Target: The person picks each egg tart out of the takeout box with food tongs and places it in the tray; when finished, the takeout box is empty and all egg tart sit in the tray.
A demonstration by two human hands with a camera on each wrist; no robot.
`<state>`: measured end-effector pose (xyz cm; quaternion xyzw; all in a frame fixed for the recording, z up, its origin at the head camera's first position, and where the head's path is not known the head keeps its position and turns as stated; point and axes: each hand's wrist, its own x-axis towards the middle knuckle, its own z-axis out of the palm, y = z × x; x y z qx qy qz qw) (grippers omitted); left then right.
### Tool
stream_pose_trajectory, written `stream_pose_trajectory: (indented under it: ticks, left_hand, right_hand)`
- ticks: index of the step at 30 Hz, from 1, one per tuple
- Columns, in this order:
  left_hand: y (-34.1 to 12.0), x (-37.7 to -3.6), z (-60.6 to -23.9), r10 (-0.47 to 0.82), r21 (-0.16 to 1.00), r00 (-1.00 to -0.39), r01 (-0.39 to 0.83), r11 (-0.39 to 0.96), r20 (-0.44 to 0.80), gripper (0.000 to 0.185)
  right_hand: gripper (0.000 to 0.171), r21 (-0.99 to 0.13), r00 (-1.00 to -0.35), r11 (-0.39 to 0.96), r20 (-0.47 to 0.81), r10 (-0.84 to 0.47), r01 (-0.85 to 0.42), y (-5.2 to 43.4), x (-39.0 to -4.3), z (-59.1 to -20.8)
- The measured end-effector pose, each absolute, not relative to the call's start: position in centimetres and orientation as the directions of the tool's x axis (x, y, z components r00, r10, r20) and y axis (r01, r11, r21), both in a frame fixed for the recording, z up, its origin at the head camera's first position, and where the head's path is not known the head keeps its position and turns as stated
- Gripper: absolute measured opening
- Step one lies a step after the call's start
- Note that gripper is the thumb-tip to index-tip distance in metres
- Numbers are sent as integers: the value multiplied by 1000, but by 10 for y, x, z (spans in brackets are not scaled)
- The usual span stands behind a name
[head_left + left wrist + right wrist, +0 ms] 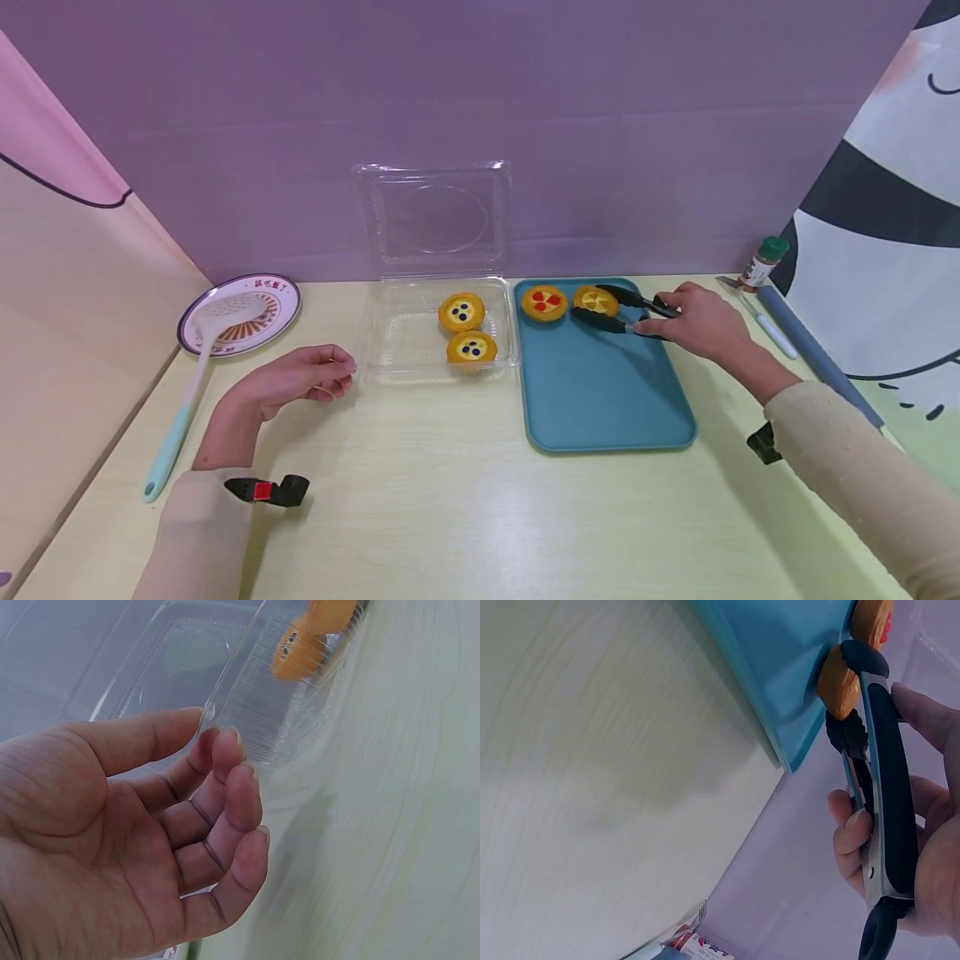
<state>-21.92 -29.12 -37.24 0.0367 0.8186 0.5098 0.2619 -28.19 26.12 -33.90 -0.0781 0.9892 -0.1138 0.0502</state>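
Right hand (693, 321), right of centre in the head view: grip clenched round black tongs (626, 312), whose two tips sit either side of a yellow-topped tart (595, 300). That tart rests in the upper part of the teal tray (600, 400), just beside a red-topped tart (544, 302) at the tray's upper left corner. The right wrist view confirms the tong tips flanking the tart at the tray's edge.

Left hand (300, 379), lower left of centre: lying on the table (420, 500), palm up, fingers loosely curled, grip released, holding nothing. Fingertips lie just beside the clear plastic box (397, 333), lid standing open. Two blueberry tarts (461, 312) sit in the box's right half.

Far left: a slotted spatula (197, 367), head resting on a plate (273, 312). Upper right: a spice jar (761, 262).
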Motion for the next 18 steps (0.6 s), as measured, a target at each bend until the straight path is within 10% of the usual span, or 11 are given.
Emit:
stream_pose_trajectory:
  ticks: [18]
  left_hand:
    - [-290,-218,-372,316,849,-868,-196,491,-383,37]
  right_hand:
    - [84,-252,-986,956,-35,-166,-152,264,-277,-336]
